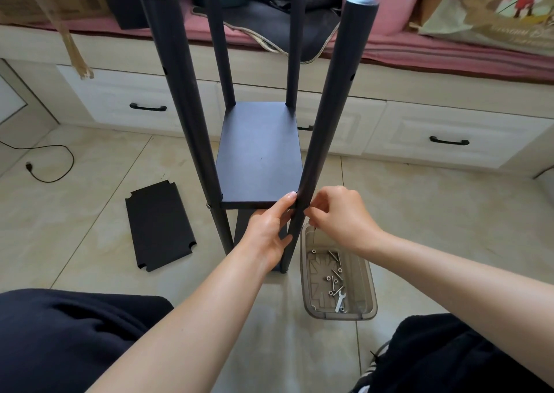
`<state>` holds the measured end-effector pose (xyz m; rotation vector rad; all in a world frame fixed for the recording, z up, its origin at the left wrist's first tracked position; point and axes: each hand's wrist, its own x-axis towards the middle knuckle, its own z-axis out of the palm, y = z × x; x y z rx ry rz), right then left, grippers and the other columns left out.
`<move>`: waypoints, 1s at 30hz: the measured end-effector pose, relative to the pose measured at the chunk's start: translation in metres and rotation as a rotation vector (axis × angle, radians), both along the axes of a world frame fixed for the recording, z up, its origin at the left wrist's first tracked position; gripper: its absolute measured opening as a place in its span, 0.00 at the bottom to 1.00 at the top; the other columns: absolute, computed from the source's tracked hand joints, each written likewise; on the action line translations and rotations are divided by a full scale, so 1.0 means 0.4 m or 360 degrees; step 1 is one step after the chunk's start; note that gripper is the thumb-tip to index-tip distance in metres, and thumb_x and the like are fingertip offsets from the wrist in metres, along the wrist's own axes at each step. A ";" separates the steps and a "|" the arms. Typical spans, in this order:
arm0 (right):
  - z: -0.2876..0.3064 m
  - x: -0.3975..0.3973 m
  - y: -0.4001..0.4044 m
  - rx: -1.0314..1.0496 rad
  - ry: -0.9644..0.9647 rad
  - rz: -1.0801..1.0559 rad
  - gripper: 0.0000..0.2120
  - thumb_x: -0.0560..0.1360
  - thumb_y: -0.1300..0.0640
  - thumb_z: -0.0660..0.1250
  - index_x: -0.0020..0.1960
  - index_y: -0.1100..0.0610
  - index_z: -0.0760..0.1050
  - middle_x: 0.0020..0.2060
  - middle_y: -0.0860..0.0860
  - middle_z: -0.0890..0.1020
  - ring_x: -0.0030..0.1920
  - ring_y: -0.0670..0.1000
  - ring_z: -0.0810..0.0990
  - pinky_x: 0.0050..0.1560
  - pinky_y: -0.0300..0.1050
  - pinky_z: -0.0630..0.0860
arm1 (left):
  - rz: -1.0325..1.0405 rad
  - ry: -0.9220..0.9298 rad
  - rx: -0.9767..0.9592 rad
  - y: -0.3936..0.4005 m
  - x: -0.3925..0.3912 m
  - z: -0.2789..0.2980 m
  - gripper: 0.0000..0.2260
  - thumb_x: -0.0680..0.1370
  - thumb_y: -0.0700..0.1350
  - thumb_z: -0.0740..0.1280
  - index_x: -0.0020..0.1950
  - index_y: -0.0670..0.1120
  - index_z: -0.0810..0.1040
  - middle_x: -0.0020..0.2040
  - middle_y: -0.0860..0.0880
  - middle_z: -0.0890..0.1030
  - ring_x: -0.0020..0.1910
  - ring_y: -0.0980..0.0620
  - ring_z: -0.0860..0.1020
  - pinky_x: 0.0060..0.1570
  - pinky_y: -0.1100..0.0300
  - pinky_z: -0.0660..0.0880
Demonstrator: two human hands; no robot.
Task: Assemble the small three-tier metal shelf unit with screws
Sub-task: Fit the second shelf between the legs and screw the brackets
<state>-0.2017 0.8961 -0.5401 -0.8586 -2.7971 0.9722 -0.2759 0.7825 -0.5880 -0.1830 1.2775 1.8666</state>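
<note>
My left hand (pixel 271 230) grips near-right post (pixel 323 116) under shelf (pixel 259 155) | right hand (pixel 338 212) fingers pinched at post, contents unclear | loose panel (pixel 159 224) left on floor | screw tray (pixel 338 275) right.

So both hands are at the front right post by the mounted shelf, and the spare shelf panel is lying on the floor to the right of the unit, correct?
Not quite. In the head view the spare shelf panel lies on the floor to the left of the unit; the clear hardware box is on the right. Both the left hand and right hand are at the front right post.
</note>
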 end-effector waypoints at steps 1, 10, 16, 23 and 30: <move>-0.003 -0.004 0.002 -0.0158 -0.0001 -0.0064 0.07 0.76 0.57 0.69 0.40 0.56 0.79 0.32 0.50 0.84 0.36 0.49 0.84 0.44 0.46 0.80 | -0.0001 0.0000 0.0006 -0.001 0.000 -0.001 0.15 0.78 0.49 0.71 0.62 0.44 0.82 0.58 0.47 0.85 0.62 0.51 0.79 0.65 0.45 0.65; -0.003 0.007 0.010 -0.0139 -0.0061 -0.0008 0.14 0.78 0.50 0.68 0.39 0.57 0.81 0.32 0.50 0.85 0.36 0.48 0.84 0.45 0.48 0.81 | -0.0005 0.0010 -0.0006 0.000 -0.001 -0.006 0.15 0.78 0.50 0.71 0.62 0.44 0.82 0.57 0.49 0.85 0.61 0.53 0.79 0.62 0.46 0.66; 0.006 0.016 0.005 0.0188 -0.0052 0.0099 0.09 0.78 0.51 0.68 0.44 0.55 0.81 0.38 0.51 0.84 0.42 0.54 0.82 0.46 0.53 0.80 | -0.0023 0.0013 -0.0009 0.000 -0.002 -0.007 0.16 0.78 0.50 0.71 0.63 0.44 0.82 0.56 0.48 0.85 0.60 0.53 0.80 0.59 0.48 0.66; 0.009 0.012 0.003 0.0199 -0.0112 0.0013 0.08 0.76 0.50 0.69 0.42 0.54 0.78 0.38 0.51 0.83 0.42 0.55 0.82 0.46 0.53 0.80 | -0.0021 0.0008 0.0007 0.001 -0.002 -0.009 0.17 0.78 0.49 0.71 0.65 0.44 0.81 0.55 0.49 0.86 0.59 0.53 0.80 0.61 0.47 0.67; 0.002 -0.002 0.006 -0.0132 -0.0184 -0.0065 0.08 0.75 0.55 0.67 0.39 0.54 0.81 0.36 0.52 0.85 0.39 0.55 0.84 0.48 0.54 0.82 | -0.0006 -0.0021 -0.0002 0.003 -0.006 -0.010 0.10 0.78 0.51 0.71 0.56 0.47 0.82 0.58 0.47 0.85 0.61 0.52 0.80 0.62 0.47 0.67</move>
